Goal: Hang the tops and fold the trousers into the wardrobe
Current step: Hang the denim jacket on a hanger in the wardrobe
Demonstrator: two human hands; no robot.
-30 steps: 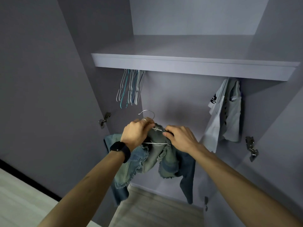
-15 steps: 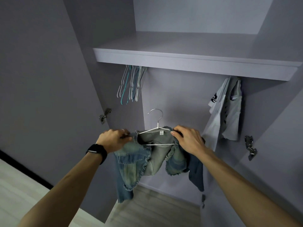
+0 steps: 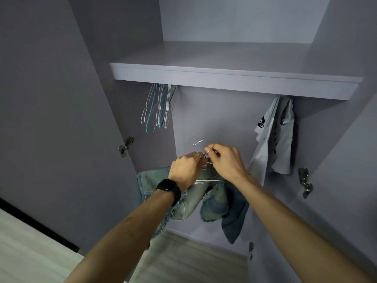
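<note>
Right grip [image 3: 226,162] pinches the neck of a thin silver wire hanger [image 3: 208,181]. Left grip [image 3: 184,170] is curled on the collar of the frayed blue denim jacket [image 3: 206,201], touching it. Half a second ago both held the shoulders, apart. The jacket hangs mid-wardrobe, below the grey shelf [image 3: 224,78].

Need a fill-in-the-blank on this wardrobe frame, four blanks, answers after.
The left hand and right hand grip the wire hanger, which carries a jacket made of ___.
The black watch is on the ___ wrist.
The white tops hang under the shelf on its ___ side.
The bunched hangers on the other side carry ___ clothes.
Missing words: denim; left; right; no.
</note>
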